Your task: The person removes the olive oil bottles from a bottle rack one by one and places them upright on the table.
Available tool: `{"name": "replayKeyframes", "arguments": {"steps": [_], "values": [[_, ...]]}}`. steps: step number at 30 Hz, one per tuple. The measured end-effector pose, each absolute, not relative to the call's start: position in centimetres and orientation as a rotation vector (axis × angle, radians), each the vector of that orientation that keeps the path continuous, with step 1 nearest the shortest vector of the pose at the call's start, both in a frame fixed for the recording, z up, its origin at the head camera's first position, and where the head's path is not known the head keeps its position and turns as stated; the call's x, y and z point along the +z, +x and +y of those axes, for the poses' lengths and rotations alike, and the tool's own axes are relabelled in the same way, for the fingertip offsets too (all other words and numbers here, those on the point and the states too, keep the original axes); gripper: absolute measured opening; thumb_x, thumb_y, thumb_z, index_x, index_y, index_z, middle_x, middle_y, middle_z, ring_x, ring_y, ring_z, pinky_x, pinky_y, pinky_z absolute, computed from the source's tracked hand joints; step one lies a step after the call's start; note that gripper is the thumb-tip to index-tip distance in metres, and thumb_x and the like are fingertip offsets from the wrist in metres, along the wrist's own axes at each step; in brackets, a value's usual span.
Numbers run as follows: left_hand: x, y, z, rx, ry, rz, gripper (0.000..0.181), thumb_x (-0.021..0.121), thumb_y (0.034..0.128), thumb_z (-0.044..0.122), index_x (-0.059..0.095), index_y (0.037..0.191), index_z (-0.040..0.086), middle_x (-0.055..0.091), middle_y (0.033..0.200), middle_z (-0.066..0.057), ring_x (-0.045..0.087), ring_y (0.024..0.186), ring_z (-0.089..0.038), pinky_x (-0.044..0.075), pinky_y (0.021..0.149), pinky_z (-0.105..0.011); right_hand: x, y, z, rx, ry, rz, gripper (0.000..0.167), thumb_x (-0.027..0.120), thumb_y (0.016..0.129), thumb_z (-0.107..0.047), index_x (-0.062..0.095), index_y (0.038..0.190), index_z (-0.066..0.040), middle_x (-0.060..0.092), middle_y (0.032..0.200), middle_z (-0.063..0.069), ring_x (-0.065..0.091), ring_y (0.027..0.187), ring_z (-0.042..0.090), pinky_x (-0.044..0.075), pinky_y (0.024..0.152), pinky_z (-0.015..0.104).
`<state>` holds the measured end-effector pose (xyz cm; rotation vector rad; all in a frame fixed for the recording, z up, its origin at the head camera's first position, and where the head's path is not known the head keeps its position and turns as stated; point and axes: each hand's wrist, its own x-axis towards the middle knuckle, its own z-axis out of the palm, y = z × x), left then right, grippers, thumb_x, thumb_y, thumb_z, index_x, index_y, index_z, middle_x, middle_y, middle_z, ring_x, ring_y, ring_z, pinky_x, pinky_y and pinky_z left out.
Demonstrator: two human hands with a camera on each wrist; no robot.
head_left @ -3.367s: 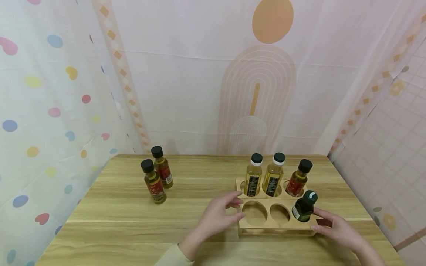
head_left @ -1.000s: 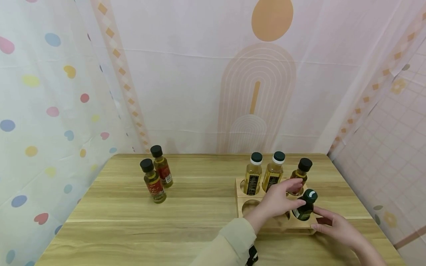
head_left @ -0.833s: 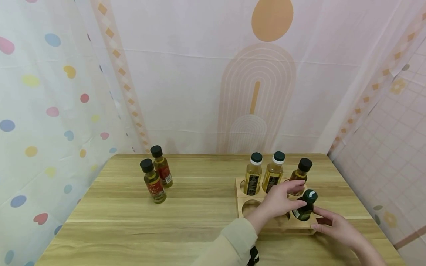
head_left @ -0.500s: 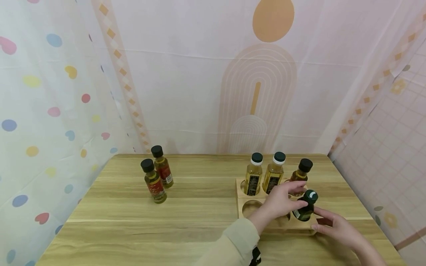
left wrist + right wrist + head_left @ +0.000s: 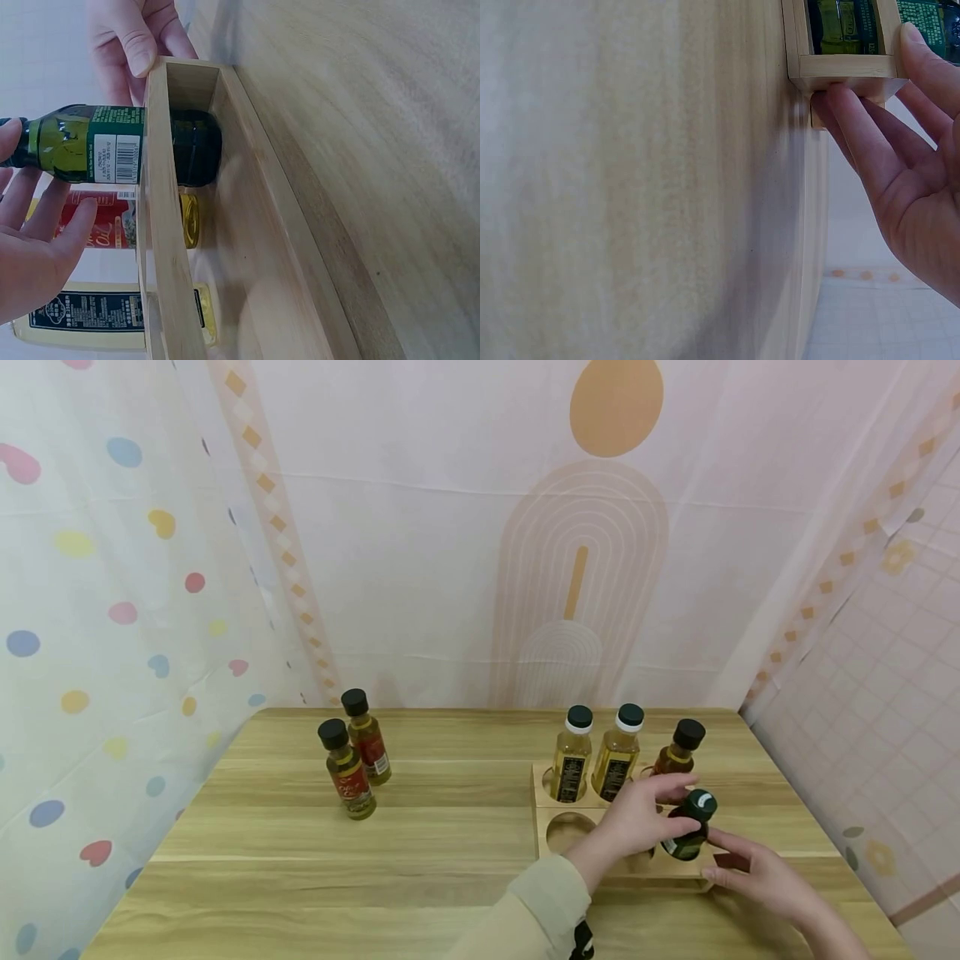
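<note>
A two-tier wooden rack stands at the right of the table. A dark green bottle is upright in its front right hole. My left hand reaches over the rack, thumb and fingers around the bottle's neck; the left wrist view shows the thumb and a fingertip at opposite sides of the neck. My right hand grips the rack's right end, thumb on the upper board. Behind are two pale oil bottles and a red-labelled bottle, partly hidden by my left hand.
Two more red-labelled bottles with black caps, one nearer and one behind it, stand upright on the left of the wooden table. Patterned curtains hang behind and at both sides.
My left hand has moved from the rack's left end across to the green bottle, then slightly further right around its neck. My right hand has stayed at the rack's right end.
</note>
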<state>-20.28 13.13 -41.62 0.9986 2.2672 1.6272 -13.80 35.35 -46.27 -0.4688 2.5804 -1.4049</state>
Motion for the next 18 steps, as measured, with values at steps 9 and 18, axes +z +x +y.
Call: {"name": "replayKeyframes", "arguments": {"steps": [9,18], "values": [[-41.68,-20.03,13.46,1.641,0.991,2.288,0.048,0.077,0.0877,0.009,0.064,0.133,0.017,0.071,0.113,0.003,0.063,0.103,-0.002,0.049,0.077,-0.011,-46.00,-13.64,35.35,-1.364,-0.411,2.592,0.063,0.065,0.097,-0.014,0.035,0.137,0.025,0.038,0.136,0.047,0.061,0.099,-0.001,0.052,0.080,0.019],[-41.31,-19.66,13.70,1.688,0.854,2.266,0.043,0.078,0.0858,0.009,0.070,0.126,0.021,0.069,0.110,0.011,0.061,0.098,0.002,0.050,0.077,-0.014,-45.84,-13.64,35.37,-1.336,-0.371,2.595,0.063,0.066,0.096,-0.011,0.035,0.137,0.025,0.038,0.136,0.047,0.064,0.103,0.012,0.052,0.080,0.019]]}}
